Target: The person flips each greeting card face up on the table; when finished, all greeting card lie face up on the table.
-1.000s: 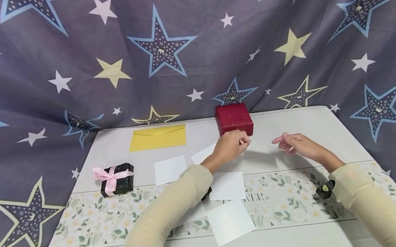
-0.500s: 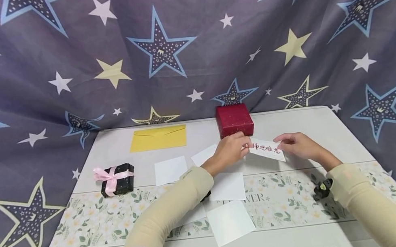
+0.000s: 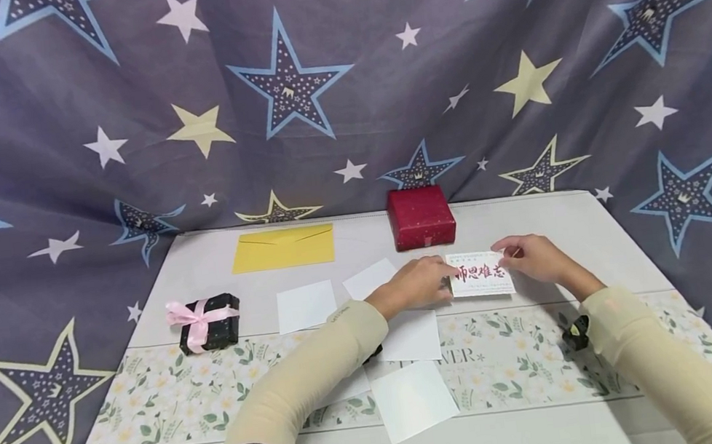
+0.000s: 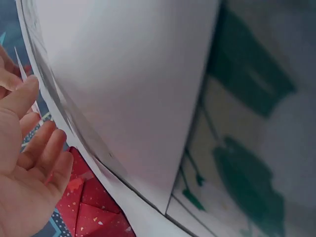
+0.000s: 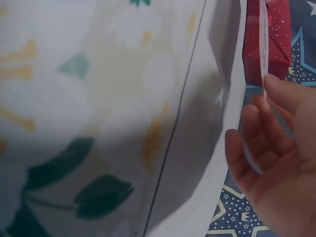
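A white card with red Chinese characters (image 3: 480, 275) faces me above the table, in front of the red box. My left hand (image 3: 417, 284) pinches its left edge between thumb and finger. At the upper right corner my right hand (image 3: 533, 258) grips it, thumb against fingers. The right wrist view catches the card (image 5: 264, 44) edge-on between the thumb and forefinger of the right hand (image 5: 276, 133). In the left wrist view the left hand (image 4: 34, 163) has its other fingers loosely bent, away from the card.
Several white sheets (image 3: 415, 400) lie under and around the left forearm. A yellow envelope (image 3: 283, 248) and the red box (image 3: 421, 218) stand at the back. A black box with a pink bow (image 3: 209, 322) is at the left. A starry curtain (image 3: 341, 92) hangs behind.
The card with red characters has come into view between the hands and turned to face me. The right hand has taken hold of its corner; the left hand has lowered slightly.
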Demonstrator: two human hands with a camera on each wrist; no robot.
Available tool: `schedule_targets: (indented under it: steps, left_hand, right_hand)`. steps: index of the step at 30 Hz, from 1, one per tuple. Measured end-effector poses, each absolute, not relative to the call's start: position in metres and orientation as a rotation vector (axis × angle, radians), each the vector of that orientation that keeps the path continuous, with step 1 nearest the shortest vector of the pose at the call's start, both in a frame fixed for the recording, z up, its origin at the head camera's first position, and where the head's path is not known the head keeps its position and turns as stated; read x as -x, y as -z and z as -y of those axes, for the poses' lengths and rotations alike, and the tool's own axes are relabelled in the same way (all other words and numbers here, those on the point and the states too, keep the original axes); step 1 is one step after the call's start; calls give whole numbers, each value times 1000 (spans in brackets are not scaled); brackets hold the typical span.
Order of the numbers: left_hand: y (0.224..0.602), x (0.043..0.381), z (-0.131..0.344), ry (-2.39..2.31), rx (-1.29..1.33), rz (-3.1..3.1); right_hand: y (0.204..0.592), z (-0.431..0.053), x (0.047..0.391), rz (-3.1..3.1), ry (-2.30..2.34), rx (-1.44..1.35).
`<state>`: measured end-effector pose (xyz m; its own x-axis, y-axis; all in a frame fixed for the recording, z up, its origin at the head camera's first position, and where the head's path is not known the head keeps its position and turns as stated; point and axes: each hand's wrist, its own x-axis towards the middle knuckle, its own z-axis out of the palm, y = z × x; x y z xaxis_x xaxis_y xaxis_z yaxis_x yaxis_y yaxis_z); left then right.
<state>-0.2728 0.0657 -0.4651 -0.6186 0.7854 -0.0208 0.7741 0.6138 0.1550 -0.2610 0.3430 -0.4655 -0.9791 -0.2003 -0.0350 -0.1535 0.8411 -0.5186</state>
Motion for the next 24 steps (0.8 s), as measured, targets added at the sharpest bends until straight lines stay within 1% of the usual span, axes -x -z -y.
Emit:
schedule_targets:
  steps: [10,24]
  left_hand:
    - [467,271,-70,-22,-1347,-2709]
    - [470,270,-76,36,-1237,-2746]
  right_hand:
    - [473,-342,265,-2896,761,344]
    - [475,-340,266,-2912,678,372]
